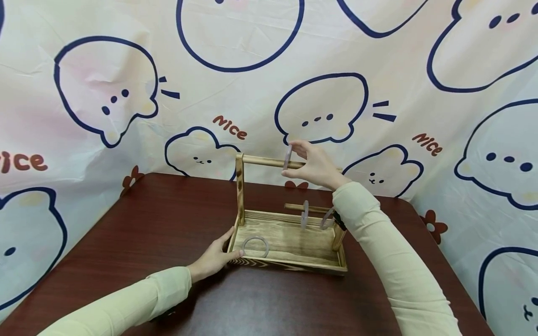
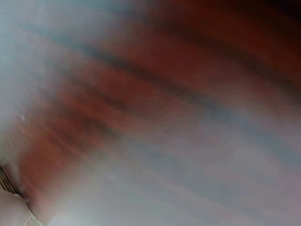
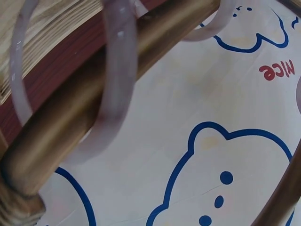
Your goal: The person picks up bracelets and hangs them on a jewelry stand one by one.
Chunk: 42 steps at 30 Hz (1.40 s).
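A wooden stand (image 1: 286, 261) with a tray base rests on the table. My left hand (image 1: 214, 256) grips its left end, thumb over the front rim; the left wrist view is mostly blur. My right hand (image 1: 317, 165) pinches a pale lilac bangle (image 1: 287, 157) at the upper bar (image 1: 265, 161); whether it encircles the bar I cannot tell. On the lower rod (image 1: 294, 206) hang two bangles, one bangle (image 1: 304, 214) nearer the free end; the right wrist view shows a bangle (image 3: 120, 70) around a rod (image 3: 56, 136) up close. Another bangle (image 1: 255, 246) leans inside the tray's front left corner.
The dark red-brown table (image 1: 180, 214) extends around the stand. Behind and beside it hangs a pale cloth (image 1: 252, 98) printed with cartoon outlines. My right forearm (image 1: 391, 252) passes over the stand's right end and hides part of it.
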Available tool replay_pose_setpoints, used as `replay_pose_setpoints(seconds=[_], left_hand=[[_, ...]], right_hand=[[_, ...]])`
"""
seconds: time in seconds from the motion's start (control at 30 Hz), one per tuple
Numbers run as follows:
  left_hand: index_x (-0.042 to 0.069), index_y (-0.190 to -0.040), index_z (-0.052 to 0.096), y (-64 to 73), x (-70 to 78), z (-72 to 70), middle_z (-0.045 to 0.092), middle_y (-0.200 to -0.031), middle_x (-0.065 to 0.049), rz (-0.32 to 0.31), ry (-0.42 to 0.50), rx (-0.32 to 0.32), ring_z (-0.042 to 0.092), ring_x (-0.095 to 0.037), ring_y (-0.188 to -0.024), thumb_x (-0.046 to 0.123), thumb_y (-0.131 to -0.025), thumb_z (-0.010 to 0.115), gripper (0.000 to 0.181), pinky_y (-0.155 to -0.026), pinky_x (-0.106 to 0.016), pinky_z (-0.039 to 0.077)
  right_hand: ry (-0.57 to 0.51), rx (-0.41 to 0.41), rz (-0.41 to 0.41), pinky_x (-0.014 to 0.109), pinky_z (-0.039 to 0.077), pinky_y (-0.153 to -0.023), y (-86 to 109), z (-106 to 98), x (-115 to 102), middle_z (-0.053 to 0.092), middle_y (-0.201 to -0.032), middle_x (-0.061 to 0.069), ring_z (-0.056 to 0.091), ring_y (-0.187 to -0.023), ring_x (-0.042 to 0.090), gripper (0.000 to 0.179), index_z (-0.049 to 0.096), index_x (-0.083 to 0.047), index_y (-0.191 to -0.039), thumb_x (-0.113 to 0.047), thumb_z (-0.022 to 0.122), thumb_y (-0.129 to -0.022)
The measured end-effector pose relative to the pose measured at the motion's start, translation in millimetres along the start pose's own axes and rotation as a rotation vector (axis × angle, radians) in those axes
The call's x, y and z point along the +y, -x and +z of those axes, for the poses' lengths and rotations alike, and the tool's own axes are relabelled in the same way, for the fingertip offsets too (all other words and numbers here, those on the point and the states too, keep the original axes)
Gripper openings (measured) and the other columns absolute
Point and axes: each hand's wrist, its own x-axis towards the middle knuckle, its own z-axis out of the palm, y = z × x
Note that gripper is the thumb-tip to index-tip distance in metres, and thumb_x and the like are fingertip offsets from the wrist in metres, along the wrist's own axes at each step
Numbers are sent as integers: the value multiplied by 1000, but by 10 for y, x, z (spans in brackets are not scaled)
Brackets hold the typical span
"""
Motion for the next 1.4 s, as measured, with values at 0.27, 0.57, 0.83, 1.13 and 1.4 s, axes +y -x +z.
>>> replay_pose_setpoints(seconds=[0.27,0.57,0.83,1.13,1.4], left_hand=[[8,-148,11,13,14,-10,23,-148,-18,-10,4,-3,35,-11,-42,21,-86,64,83,-45,-26,40],[9,-148,12,17,7,-4,28,-144,-19,-10,5,-2,34,-11,-41,20,-86,65,82,-44,-25,39],[8,-148,12,22,-8,3,27,-145,-18,-10,17,-6,34,-11,-41,20,-86,65,82,-43,-24,38],[8,-148,11,23,5,10,25,-147,-18,-13,16,-8,35,-11,-41,21,-86,65,83,-43,-24,38],[8,-148,11,14,23,0,24,-148,-18,-7,6,-2,36,-12,-41,20,-86,64,83,-43,-24,38]], right_hand=[[-9,-14,-20,35,37,-103,-50,81,-50,43,-141,5,43,-128,21,79,42,-15,-135,-36,79,-68],[15,-54,-37,36,36,-104,-60,133,-75,48,-137,6,45,-126,21,76,44,-15,-132,-35,80,-68],[62,-85,-61,37,34,-105,-67,170,-68,51,-134,9,45,-126,21,74,46,-12,-130,-30,81,-67],[257,-91,-143,36,40,-98,-94,193,-39,57,-126,5,52,-117,21,75,50,-11,-128,-37,80,-65],[276,-100,-125,36,40,-98,-96,185,-62,56,-128,4,52,-117,21,76,49,-12,-129,-38,80,-65]])
